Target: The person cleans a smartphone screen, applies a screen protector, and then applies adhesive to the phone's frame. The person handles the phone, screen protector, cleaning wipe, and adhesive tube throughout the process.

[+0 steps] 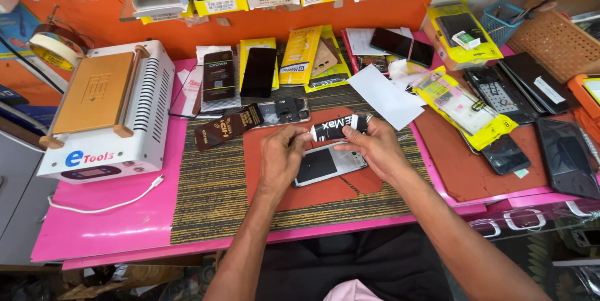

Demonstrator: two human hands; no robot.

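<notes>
A black glue tube [335, 128] with a white nozzle end is held across both hands above a phone frame [327, 163] that lies on a rust-red mat [300, 190]. My left hand [280, 156] pinches the tube's left tip. My right hand [370, 146] grips the tube's body from the right, fingers curled over it. The phone frame is silver with a dark inner panel and lies flat just under my hands.
A white heating machine [109, 110] with a tan plate stands at the left, its white cable [112, 204] trailing over the pink top. An opened phone [284, 112], dark phones, yellow packets and a white sheet [384, 96] lie behind. More phones and screens crowd the right side.
</notes>
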